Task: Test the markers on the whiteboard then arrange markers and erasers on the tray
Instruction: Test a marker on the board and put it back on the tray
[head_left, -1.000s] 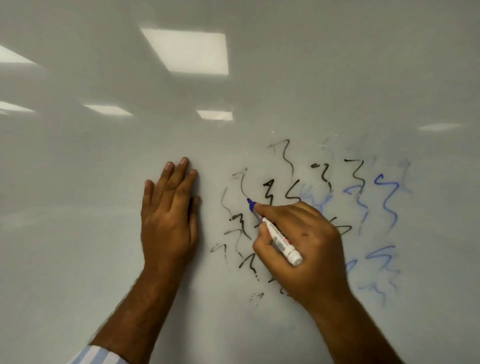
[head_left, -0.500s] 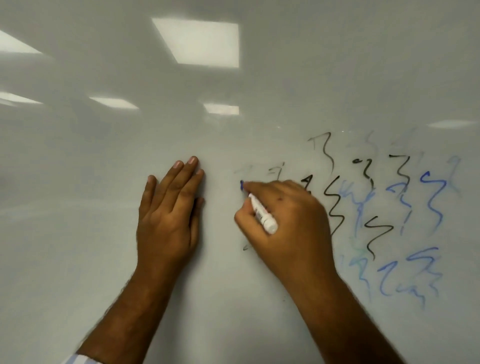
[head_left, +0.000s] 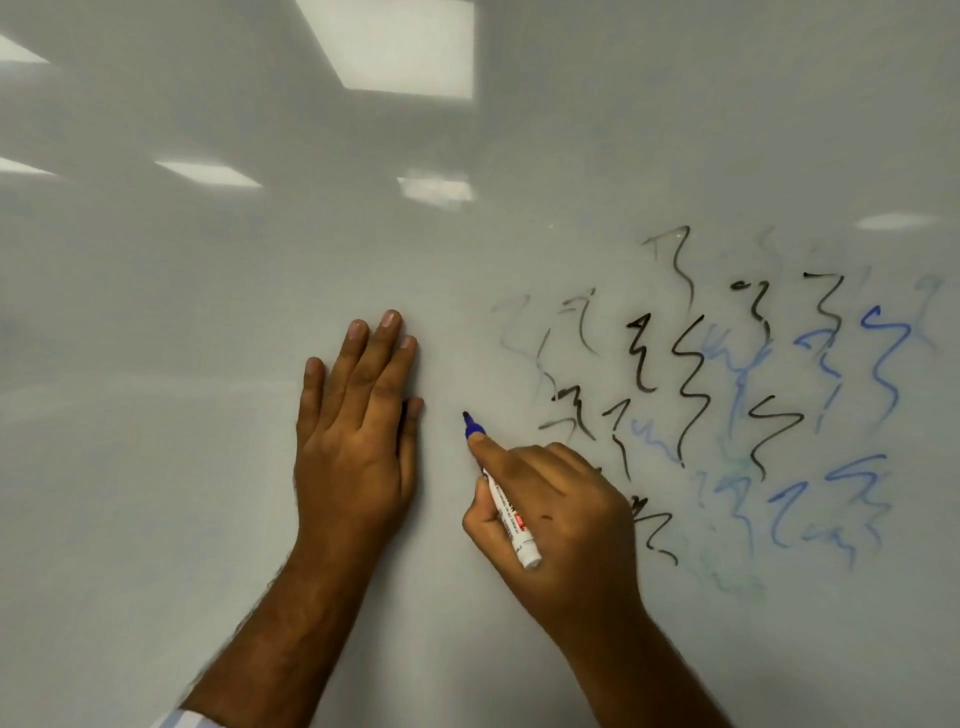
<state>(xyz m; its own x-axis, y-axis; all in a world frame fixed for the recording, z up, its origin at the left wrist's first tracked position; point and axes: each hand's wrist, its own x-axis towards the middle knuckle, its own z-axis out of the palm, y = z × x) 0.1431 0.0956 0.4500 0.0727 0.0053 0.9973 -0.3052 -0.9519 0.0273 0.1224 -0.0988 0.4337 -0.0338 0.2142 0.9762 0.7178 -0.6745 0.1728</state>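
Against the whiteboard (head_left: 208, 467), your left hand (head_left: 356, 441) lies flat, palm to the surface, its fingers straight and close together, pointing up the board and holding nothing. Your right hand (head_left: 561, 525) sits just beside it on the right, apart from it, with the fingers curled round a marker (head_left: 511, 525): white barrel with printed lettering and a small red patch (the print is too small to read), blue collar and a dark tip (head_left: 466, 415). The forefinger runs along the barrel toward the collar, and the butt end of the barrel sticks out below the thumb side of the hand. The tip points up and to the left and stands in the bare strip of board between your two hands; it appears to rest on the surface, though contact cannot be confirmed from this angle. Right of the marker the board carries a field of short zigzag squiggles (head_left: 691, 384), black ones nearer your hand, some bold and some faint and grey, and blue ones (head_left: 883, 358) further right, several of them smeared or pale. Your right hand covers part of the lowest black marks. Ceiling light panels (head_left: 395, 47) show as bright reflections across the upper board. A striped cuff (head_left: 182, 719) shows at the bottom edge on your left arm.
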